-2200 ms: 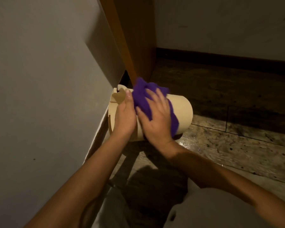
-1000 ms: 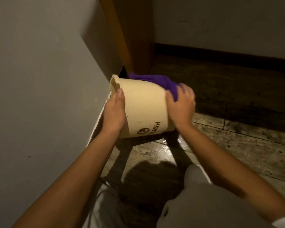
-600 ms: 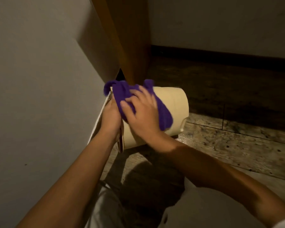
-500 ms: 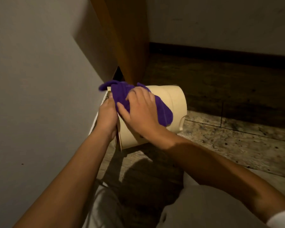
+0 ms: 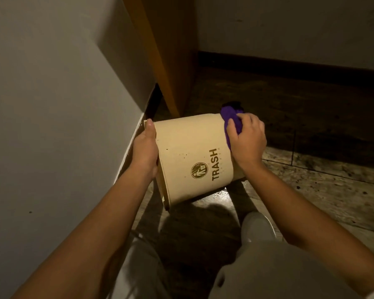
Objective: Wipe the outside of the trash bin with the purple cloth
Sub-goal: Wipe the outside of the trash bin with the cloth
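A cream trash bin (image 5: pixel 188 152) with a "TRASH" label lies tipped on its side above the floor, its rim to the left and its base to the right. My left hand (image 5: pixel 145 149) grips the rim end. My right hand (image 5: pixel 246 141) presses the bunched purple cloth (image 5: pixel 231 119) against the base end of the bin. Most of the cloth is hidden behind my fingers and the bin.
A pale wall (image 5: pixel 52 104) runs close along the left. A wooden post or door edge (image 5: pixel 168 50) stands just behind the bin. Dark worn floorboards (image 5: pixel 311 186) spread to the right. My knees (image 5: pixel 257 234) are at the bottom.
My right hand has swept the cloth from the rim end across to the base end. The bin has turned, so its "TRASH" label now faces me.
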A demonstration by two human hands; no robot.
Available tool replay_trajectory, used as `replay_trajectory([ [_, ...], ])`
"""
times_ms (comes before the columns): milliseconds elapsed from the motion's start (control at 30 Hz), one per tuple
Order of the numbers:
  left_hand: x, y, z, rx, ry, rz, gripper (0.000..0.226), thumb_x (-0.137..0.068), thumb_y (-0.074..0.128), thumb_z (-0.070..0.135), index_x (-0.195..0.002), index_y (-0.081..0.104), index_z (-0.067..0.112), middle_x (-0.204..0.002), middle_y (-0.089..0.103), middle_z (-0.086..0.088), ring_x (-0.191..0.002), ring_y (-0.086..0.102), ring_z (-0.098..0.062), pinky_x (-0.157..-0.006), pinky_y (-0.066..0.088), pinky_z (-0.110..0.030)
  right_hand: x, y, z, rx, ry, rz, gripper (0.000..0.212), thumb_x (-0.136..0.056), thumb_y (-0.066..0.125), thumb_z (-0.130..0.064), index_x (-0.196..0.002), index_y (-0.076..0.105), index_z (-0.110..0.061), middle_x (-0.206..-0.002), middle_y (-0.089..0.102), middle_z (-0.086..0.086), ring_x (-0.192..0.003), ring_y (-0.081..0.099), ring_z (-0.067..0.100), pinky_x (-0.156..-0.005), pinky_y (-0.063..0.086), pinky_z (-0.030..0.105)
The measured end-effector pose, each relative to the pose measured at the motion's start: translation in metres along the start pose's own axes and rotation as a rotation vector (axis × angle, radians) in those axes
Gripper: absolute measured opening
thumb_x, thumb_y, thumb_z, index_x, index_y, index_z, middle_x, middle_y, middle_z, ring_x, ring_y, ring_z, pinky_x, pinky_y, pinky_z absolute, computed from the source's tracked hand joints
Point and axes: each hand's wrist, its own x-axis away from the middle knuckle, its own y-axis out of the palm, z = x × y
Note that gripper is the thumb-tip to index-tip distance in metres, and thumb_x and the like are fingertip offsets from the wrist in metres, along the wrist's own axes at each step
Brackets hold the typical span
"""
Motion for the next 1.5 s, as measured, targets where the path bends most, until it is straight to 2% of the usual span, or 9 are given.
replay_trajectory([
  [167, 0.023, -0.002, -0.005, -0.160, 0.087, -0.316, 0.057, -0.096, 0.040, 0.073, -0.138, 0.058, 0.039, -0.118, 0.081, 0.005, -0.108, 0.078, -0.018, -0.088, 0.059, -0.043, -0.007, -0.006, 0.004, -0.135, 0.180, 0.056, 0.036, -0.103, 0.057, -0.042, -0.123, 0.064, -0.014, -0.127, 0.063, 0.004, -0.118, 0.057, 0.022, -0.093, 0.049, 0.036],
  [333, 0.026, 0.007, -0.004, -0.070, 0.028, -0.256, 0.053, -0.103, 0.033, 0.067, -0.129, 0.065, 0.034, -0.114, 0.082, -0.002, -0.106, 0.079, -0.023, -0.091, 0.060, -0.048, 0.017, -0.022, -0.063, -0.326, -0.161, 0.034, 0.024, -0.098, 0.062, -0.036, -0.106, 0.066, -0.013, -0.116, 0.060, 0.004, -0.109, 0.052, 0.017, -0.087, 0.036, 0.021],
  [533, 0.012, -0.004, -0.002, 0.140, 0.006, -0.278, 0.073, -0.099, 0.026, 0.075, -0.131, 0.072, 0.027, -0.131, 0.076, -0.007, -0.122, 0.072, -0.023, -0.090, 0.063, -0.038, 0.079, 0.012, -0.110, -0.034, -0.542, -0.237, 0.053, -0.105, 0.047, -0.053, -0.154, 0.045, -0.036, -0.167, 0.036, 0.007, -0.156, 0.025, 0.034, -0.124, 0.019, 0.062],
  [700, 0.009, -0.008, -0.006, 0.099, -0.015, -0.079, 0.028, -0.106, 0.047, 0.053, -0.119, 0.062, 0.032, -0.098, 0.085, -0.004, -0.091, 0.082, -0.026, -0.068, 0.066, -0.040, 0.030, 0.022, -0.048, 0.027, -0.202, -0.116, 0.045, -0.104, 0.042, -0.051, -0.144, 0.057, -0.035, -0.153, 0.054, 0.007, -0.148, 0.039, 0.033, -0.117, 0.035, 0.059],
  [833, 0.006, -0.015, -0.001, 0.071, -0.016, -0.031, 0.034, -0.105, 0.047, 0.055, -0.127, 0.059, 0.031, -0.105, 0.084, -0.006, -0.093, 0.082, -0.027, -0.075, 0.067, -0.046, 0.016, 0.022, 0.018, -0.030, 0.059, -0.168, 0.048, -0.108, 0.038, -0.050, -0.150, 0.047, -0.028, -0.141, 0.059, 0.010, -0.128, 0.055, 0.029, -0.096, 0.049, 0.041],
  [1100, 0.006, -0.007, -0.003, 0.071, -0.077, 0.002, 0.051, -0.102, 0.047, 0.061, -0.139, 0.054, 0.026, -0.121, 0.078, -0.014, -0.105, 0.078, -0.034, -0.093, 0.061, -0.058, 0.036, 0.012, -0.030, -0.115, -0.135, -0.106, 0.035, -0.107, 0.051, -0.035, -0.135, 0.065, -0.019, -0.137, 0.062, 0.010, -0.131, 0.050, 0.032, -0.107, 0.041, 0.051],
  [1300, 0.001, -0.003, 0.000, 0.119, -0.033, 0.012, 0.059, -0.107, 0.036, 0.058, -0.133, 0.064, 0.014, -0.113, 0.081, -0.011, -0.101, 0.079, -0.024, -0.072, 0.065, -0.034, 0.095, 0.022, -0.100, -0.203, -0.571, -0.273, 0.035, -0.105, 0.051, -0.040, -0.136, 0.063, -0.029, -0.147, 0.058, 0.006, -0.143, 0.039, 0.026, -0.121, 0.019, 0.045],
  [1400, -0.001, -0.010, 0.003, 0.128, -0.113, 0.068, 0.052, -0.106, 0.042, 0.058, -0.132, 0.062, 0.017, -0.100, 0.083, -0.008, -0.083, 0.082, -0.022, -0.059, 0.064, -0.034, 0.075, 0.028, -0.079, -0.057, -0.459, -0.246, 0.041, -0.106, 0.046, -0.049, -0.143, 0.056, -0.035, -0.155, 0.051, 0.006, -0.150, 0.033, 0.030, -0.125, 0.017, 0.055],
  [1500, -0.002, -0.015, 0.004, 0.135, -0.150, 0.094, 0.044, -0.105, 0.044, 0.058, -0.122, 0.060, 0.021, -0.112, 0.079, -0.013, -0.095, 0.081, -0.029, -0.071, 0.068, -0.042, 0.044, 0.029, -0.032, -0.024, -0.162, -0.169, 0.041, -0.106, 0.045, -0.049, -0.142, 0.057, -0.033, -0.148, 0.056, 0.009, -0.142, 0.043, 0.032, -0.112, 0.041, 0.053],
])
